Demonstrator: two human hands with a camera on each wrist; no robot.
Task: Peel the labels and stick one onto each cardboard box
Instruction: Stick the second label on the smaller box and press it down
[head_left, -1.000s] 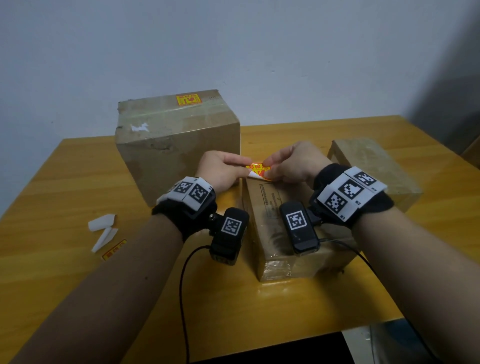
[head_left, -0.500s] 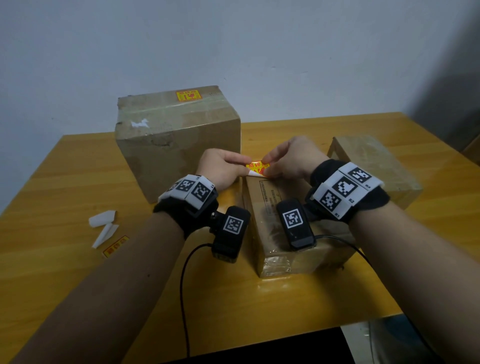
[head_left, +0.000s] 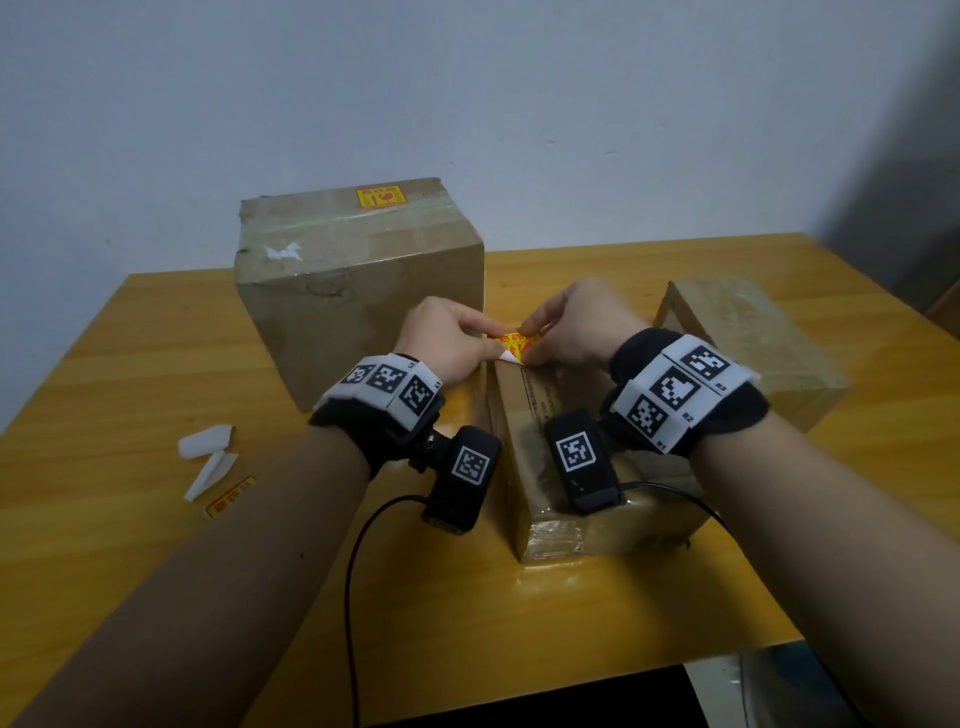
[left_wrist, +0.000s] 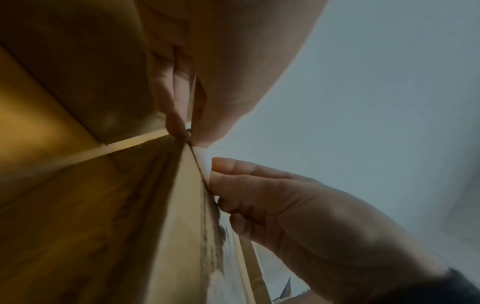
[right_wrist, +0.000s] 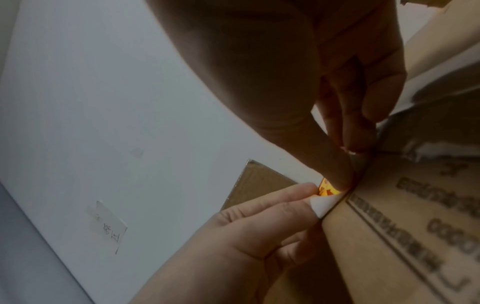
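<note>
Pinching a yellow label (head_left: 515, 343) between them at the frame's centre, the left hand (head_left: 447, 345) and right hand (head_left: 571, 332) grasp it above the middle box (head_left: 540, 415).

Two bare forearms reach forward side by side, each wrist wrapped in a black band with a camera slung beneath. The left hand (head_left: 447, 340) and right hand (head_left: 566, 327) meet fingertip to fingertip in front of the person. Both hands have thumb and forefinger closed in a pinch, the other fingers curled under, knuckles facing up.
</note>
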